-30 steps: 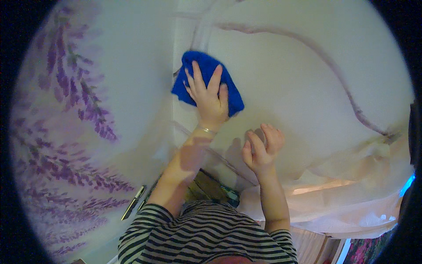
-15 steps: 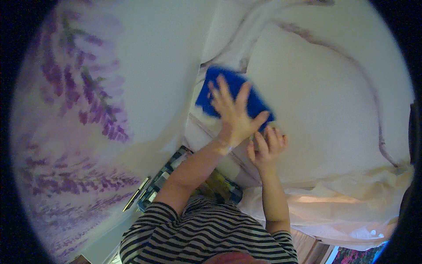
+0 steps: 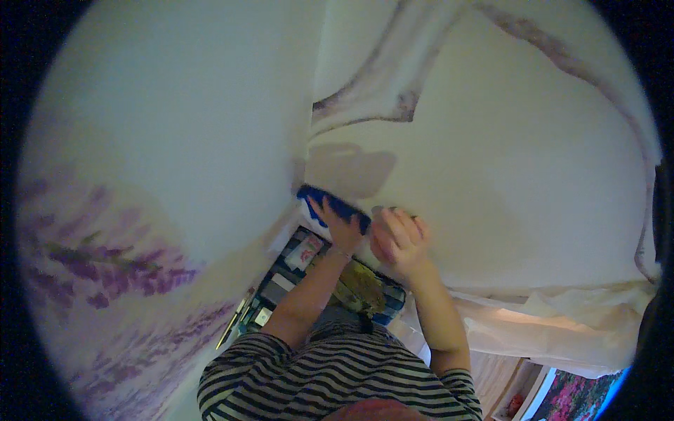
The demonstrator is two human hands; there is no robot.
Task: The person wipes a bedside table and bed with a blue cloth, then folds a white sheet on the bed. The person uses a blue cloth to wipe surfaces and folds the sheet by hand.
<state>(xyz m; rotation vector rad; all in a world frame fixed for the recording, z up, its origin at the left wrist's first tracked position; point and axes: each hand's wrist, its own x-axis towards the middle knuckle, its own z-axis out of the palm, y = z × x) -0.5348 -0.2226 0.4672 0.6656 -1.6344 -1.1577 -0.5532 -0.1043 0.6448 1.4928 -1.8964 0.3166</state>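
My left hand [image 3: 338, 228] is on a flat, dark blue rectangular piece [image 3: 335, 205], its fingers spread across it. The piece is tilted near the corner where two walls meet, and its material is not clear. Just to the right is my right hand [image 3: 400, 242], with its fingers curled in. Whatever the right fingers may hold is hidden. Below my left hand, a checked surface [image 3: 284, 263] carries small light-coloured items and a yellow-green stained patch [image 3: 359, 288].
Purple painted blossoms [image 3: 105, 266] cover the left wall. On the right wall [image 3: 519, 154] are painted brownish branches and a cast shadow. Thin brush-like sticks [image 3: 235, 323] lie beside the checked surface. Pale draped sheeting [image 3: 540, 330] hangs at the lower right.
My left hand and the blue piece have come down and toward me, leaving a shadow on the wall above. My right hand has shifted slightly left, its fingers more curled. The view has shifted.
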